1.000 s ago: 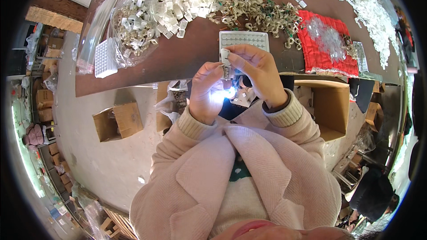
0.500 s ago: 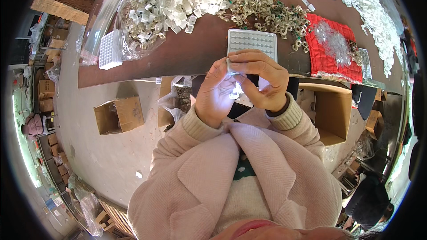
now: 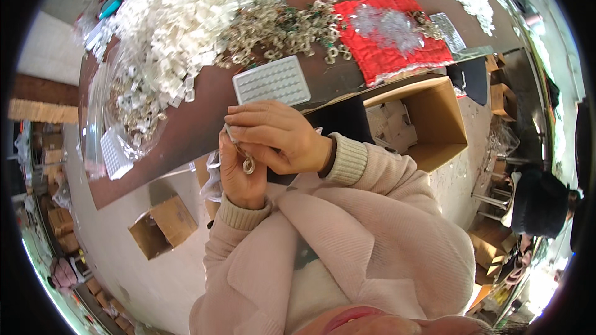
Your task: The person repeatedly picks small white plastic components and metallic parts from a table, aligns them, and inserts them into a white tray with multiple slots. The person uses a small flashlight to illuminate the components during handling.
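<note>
My right hand (image 3: 279,136) lies curled over my left hand (image 3: 239,177), hiding most of its fingers. Between them I pinch a small metal ring (image 3: 248,165) (its attached thin piece is hard to make out). Just beyond my knuckles lies a white grid tray (image 3: 271,80).

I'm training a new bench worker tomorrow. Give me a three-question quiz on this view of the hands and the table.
1. True or false: both hands, the left hand and the right hand, meet over a small metal ring.
2. What lies on the table just beyond the hands? A) white grid tray B) scissors C) a cup
3. What colour is the cloth under the clear bits?

Key: 1 true; 2 A; 3 red.
</note>
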`<state>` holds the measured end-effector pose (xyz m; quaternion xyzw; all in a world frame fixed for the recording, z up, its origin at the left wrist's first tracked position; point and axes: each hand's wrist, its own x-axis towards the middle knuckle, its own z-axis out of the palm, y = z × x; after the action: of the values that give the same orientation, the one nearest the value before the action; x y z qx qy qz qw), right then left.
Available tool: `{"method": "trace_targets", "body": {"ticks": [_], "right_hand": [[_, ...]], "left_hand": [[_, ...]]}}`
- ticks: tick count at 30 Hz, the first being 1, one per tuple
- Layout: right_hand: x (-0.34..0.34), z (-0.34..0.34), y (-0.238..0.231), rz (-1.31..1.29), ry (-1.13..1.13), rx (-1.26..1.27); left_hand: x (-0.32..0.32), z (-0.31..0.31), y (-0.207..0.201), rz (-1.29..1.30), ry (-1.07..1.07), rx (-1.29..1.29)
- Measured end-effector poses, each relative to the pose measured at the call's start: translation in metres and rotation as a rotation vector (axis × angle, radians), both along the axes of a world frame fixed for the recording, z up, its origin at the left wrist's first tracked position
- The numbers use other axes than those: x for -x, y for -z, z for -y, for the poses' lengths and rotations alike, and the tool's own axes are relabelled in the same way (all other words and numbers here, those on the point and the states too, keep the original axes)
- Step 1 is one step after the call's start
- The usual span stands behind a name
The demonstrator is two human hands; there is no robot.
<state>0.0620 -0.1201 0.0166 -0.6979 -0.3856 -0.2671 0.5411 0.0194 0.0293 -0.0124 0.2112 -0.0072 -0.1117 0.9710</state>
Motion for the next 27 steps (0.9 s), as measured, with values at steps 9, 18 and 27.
{"method": "trace_targets", "body": {"ticks": [9,18,27], "right_hand": [[-0.023,0.145,0.04,-0.269,0.778,0.13],[-0.042,0.216,0.075,-0.187,1.038,0.552],[-0.028,0.209,0.073,-0.227,0.943,0.414]], "left_hand": [[-0.009,0.015,0.0,-0.095,-0.002,-0.151],[-0.009,0.02,0.004,-0.037,0.103,-0.121],[-0.005,0.022,0.003,-0.12,0.077,-0.196]]}}
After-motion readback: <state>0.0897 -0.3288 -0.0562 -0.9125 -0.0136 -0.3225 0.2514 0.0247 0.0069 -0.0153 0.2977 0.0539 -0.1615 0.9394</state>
